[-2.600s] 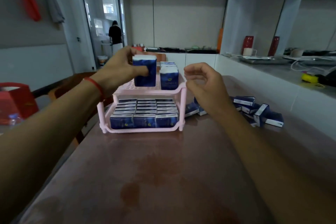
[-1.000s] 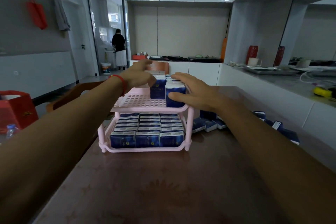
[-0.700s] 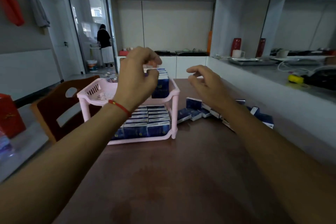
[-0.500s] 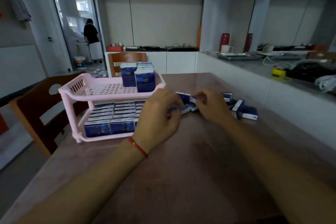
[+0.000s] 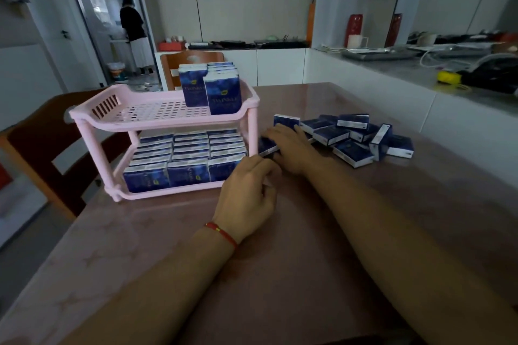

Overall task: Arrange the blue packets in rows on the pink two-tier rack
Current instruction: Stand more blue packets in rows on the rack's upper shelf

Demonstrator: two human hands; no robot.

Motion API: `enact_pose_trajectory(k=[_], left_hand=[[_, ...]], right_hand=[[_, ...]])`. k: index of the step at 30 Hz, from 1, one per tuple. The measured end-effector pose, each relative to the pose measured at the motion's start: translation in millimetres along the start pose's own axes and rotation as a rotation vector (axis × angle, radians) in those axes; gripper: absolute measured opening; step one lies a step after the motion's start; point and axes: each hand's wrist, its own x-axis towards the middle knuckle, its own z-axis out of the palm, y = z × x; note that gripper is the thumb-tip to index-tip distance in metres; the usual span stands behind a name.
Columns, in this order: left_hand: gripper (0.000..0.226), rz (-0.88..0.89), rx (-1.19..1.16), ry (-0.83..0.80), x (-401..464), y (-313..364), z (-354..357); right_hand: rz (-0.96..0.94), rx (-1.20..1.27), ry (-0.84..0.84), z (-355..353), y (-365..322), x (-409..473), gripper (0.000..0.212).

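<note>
The pink two-tier rack [image 5: 165, 117] stands at the left of the brown surface [image 5: 280, 274]; its lower tier is packed with three rows of blue packets [image 5: 185, 159] standing on edge, while the upper tier holds only two short rows of upright packets [image 5: 210, 87] at its far right corner. The loose packets [image 5: 353, 134] lie in a jumble on the surface to the right of the rack. The step in hand looks like picking up the next packets for the upper tier. The right hand [image 5: 291, 145] lies over the near-left edge of the pile with fingers spread low across a packet [image 5: 267, 145] just beside the rack's right post; whether it has pinched that packet or only touches it cannot be told. The left hand [image 5: 249, 193] is curled, knuckles up, near the rack's near right corner; it may be holding something small against the palm, but that is hidden, so its state cannot be told. To do this well, take packets from the near edge of the heap, not from underneath, turn each upright with the printed face toward the near side like those already placed, and set it flush against the front packet of a row so the rows grow straight toward the near rim. Lifting clear of the pink rim should avoid knocking the standing packets over.
</note>
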Motion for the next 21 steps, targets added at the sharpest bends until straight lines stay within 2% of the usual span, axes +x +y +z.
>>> enact_pose_trajectory(k=[8,12,14,15,19,21], left_hand=[[0.044,-0.039,-0.025,-0.008,0,-4,3],[0.056,-0.046,-0.067,0.034,0,-1,3],[0.062,-0.012,-0.030,0.038,1,3,6],[0.066,0.009,-0.018,0.034,2,5,8],[0.069,0.042,-0.066,-0.070,-1,23,14],[0.062,0.040,-0.110,-0.105,-3,28,15]], right_hand=[[-0.059,-0.101,0.209,-14,9,-30,0.042],[-0.016,0.057,0.274,-39,10,-62,0.033],[0.012,0.174,0.244,-54,4,-78,0.025],[0.027,0.256,0.198,-61,1,-86,0.027],[0.058,0.726,-0.051,-72,-13,-120,0.024],[0.088,0.689,-0.007,-66,-4,-129,0.025]])
